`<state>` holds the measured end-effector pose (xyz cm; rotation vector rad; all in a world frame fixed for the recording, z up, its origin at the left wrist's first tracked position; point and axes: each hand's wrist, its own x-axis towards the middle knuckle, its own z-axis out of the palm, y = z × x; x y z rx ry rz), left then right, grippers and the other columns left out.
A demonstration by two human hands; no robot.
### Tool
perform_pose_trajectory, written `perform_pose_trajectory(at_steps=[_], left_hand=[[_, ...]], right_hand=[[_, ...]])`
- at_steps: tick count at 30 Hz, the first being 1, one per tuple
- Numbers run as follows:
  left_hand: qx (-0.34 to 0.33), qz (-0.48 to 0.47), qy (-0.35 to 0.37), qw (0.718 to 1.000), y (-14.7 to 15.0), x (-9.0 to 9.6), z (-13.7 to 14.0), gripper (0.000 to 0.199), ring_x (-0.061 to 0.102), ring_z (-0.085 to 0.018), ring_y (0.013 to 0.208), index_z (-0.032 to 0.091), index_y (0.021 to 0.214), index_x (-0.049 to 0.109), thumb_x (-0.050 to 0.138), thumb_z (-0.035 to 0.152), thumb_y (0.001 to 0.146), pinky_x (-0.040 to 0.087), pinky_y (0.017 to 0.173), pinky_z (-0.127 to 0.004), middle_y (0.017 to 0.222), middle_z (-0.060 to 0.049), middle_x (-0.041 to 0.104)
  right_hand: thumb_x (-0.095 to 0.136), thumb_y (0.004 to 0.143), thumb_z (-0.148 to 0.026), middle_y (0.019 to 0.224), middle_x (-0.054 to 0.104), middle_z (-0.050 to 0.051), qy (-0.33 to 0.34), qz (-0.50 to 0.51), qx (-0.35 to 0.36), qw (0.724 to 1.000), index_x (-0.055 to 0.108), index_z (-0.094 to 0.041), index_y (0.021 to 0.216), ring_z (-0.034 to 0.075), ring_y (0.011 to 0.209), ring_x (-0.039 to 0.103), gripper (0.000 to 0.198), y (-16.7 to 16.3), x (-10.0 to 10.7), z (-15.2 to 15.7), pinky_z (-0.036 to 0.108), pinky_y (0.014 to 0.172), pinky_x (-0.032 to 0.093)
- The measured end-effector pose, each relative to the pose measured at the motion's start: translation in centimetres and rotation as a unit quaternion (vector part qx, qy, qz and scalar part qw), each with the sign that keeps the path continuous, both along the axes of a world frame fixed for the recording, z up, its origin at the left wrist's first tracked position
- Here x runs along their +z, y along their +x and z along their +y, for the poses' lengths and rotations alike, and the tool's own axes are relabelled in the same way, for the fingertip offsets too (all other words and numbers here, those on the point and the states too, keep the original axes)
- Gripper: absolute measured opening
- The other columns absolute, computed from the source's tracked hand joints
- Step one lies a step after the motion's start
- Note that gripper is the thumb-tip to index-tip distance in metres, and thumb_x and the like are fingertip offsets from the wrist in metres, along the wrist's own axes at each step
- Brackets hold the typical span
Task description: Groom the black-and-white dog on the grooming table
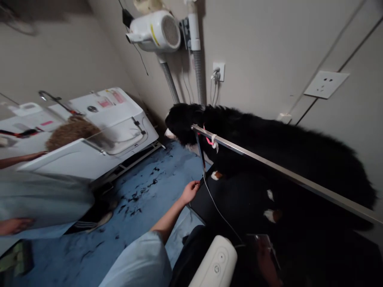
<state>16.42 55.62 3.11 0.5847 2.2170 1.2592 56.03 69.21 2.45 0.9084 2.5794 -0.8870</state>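
Observation:
A large black dog with white-and-brown paws [284, 147] stands on a black table [236, 195]. My left hand [190, 191] reaches to the table's near-left edge, beside the lower end of a metal post [201, 151]. Its fingers are closed at a dark part that I cannot make out. A pink loop [210, 140] hangs from the metal bar [254, 154] at the dog's neck. Dim at the bottom right, my right hand [265, 255] is by a shiny rectangular outline [274, 255]; its fingers are unclear. A white device with buttons [217, 265] lies between my arms.
At left, another person in a grey garment [38, 199] stands by a white tub [68, 159] with a curly brown dog [72, 131] in it. A white dryer [157, 32] with hoses hangs on the wall. Dark hair clumps [134, 197] litter the blue floor. A thin cord [220, 211] crosses the black table.

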Motion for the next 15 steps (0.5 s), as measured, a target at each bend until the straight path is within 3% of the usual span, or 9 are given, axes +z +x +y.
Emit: perform_pose_trajectory(at_steps=[1, 3, 5, 6, 9, 12, 14, 15], left_hand=[[0.022, 0.004, 0.014, 1.0, -1.1, 0.1, 0.0, 0.023, 0.066, -0.022, 0.093, 0.018, 0.096, 0.069, 0.052, 0.026, 0.084, 0.051, 0.093, -0.034, 0.101, -0.01, 0.073], [0.062, 0.032, 0.036, 0.997, -2.9, 0.2, -0.2, 0.021, 0.066, -0.021, 0.094, 0.018, 0.093, 0.071, 0.054, 0.025, 0.082, 0.049, 0.095, -0.034, 0.101, -0.01, 0.072], [0.096, 0.07, 0.058, 0.991, -4.8, 0.4, -0.4, 0.019, 0.066, -0.021, 0.093, 0.018, 0.091, 0.072, 0.056, 0.024, 0.082, 0.049, 0.095, -0.035, 0.1, -0.009, 0.072], [0.114, 0.093, 0.07, 0.987, -6.2, 0.6, -0.5, 0.019, 0.066, -0.021, 0.092, 0.018, 0.09, 0.072, 0.056, 0.025, 0.082, 0.05, 0.094, -0.036, 0.099, -0.009, 0.073], [0.156, 0.195, 0.129, 0.96, -13.3, 2.7, -0.9, 0.023, 0.066, -0.022, 0.09, 0.017, 0.088, 0.072, 0.053, 0.029, 0.085, 0.052, 0.09, -0.037, 0.094, -0.01, 0.073], [0.182, 0.31, 0.219, 0.907, -23.6, 7.2, -0.6, 0.034, 0.066, -0.021, 0.095, 0.017, 0.09, 0.071, 0.047, 0.04, 0.092, 0.051, 0.091, -0.036, 0.096, -0.01, 0.073], [0.166, 0.358, 0.265, 0.88, -30.5, 11.2, 0.8, 0.041, 0.066, -0.021, 0.097, 0.017, 0.094, 0.071, 0.042, 0.046, 0.096, 0.051, 0.092, -0.036, 0.099, -0.01, 0.072], [0.128, 0.381, 0.279, 0.872, -33.4, 13.3, 2.1, 0.043, 0.065, -0.021, 0.102, 0.017, 0.097, 0.072, 0.041, 0.048, 0.097, 0.05, 0.096, -0.037, 0.102, -0.01, 0.072]], right_hand=[[0.045, 0.09, -0.041, 0.098, 0.077, 0.012, -0.004, -0.023, -0.048, 0.999, 0.066, -0.043, 0.122, 0.039, 0.096, 0.074, 0.038, -3.5, -1.7, 0.1, 0.049, 0.076, 0.06], [0.031, 0.095, -0.035, 0.104, 0.077, 0.009, -0.012, -0.03, -0.079, 0.996, 0.067, -0.04, 0.116, 0.033, 0.101, 0.074, 0.042, -9.8, -4.5, 0.1, 0.044, 0.079, 0.061], [0.027, 0.097, -0.032, 0.113, 0.076, 0.009, -0.019, -0.002, -0.071, 0.997, 0.065, -0.033, 0.119, 0.028, 0.108, 0.072, 0.044, -16.0, -5.3, -0.3, 0.039, 0.086, 0.06], [0.028, 0.097, -0.032, 0.114, 0.075, 0.009, -0.023, 0.028, -0.064, 0.997, 0.063, -0.029, 0.121, 0.027, 0.108, 0.072, 0.042, -19.3, -4.7, -0.6, 0.037, 0.088, 0.058], [0.041, 0.095, -0.033, 0.107, 0.076, 0.009, -0.032, 0.201, -0.015, 0.979, 0.061, -0.022, 0.121, 0.024, 0.1, 0.074, 0.034, -31.1, 1.4, -1.9, 0.033, 0.085, 0.056], [0.045, 0.095, -0.035, 0.11, 0.075, 0.007, 0.009, 0.378, 0.033, 0.925, 0.058, -0.023, 0.124, 0.021, 0.101, 0.072, 0.034, -45.0, 9.5, -2.5, 0.029, 0.088, 0.053], [0.043, 0.098, -0.036, 0.115, 0.073, 0.009, 0.06, 0.401, -0.034, 0.914, 0.053, -0.021, 0.131, 0.022, 0.105, 0.069, 0.038, -53.0, 12.7, -2.3, 0.031, 0.089, 0.051], [0.04, 0.099, -0.036, 0.113, 0.072, 0.011, 0.075, 0.37, -0.09, 0.921, 0.05, -0.02, 0.134, 0.023, 0.104, 0.069, 0.04, -56.0, 13.0, -2.0, 0.031, 0.087, 0.051]])
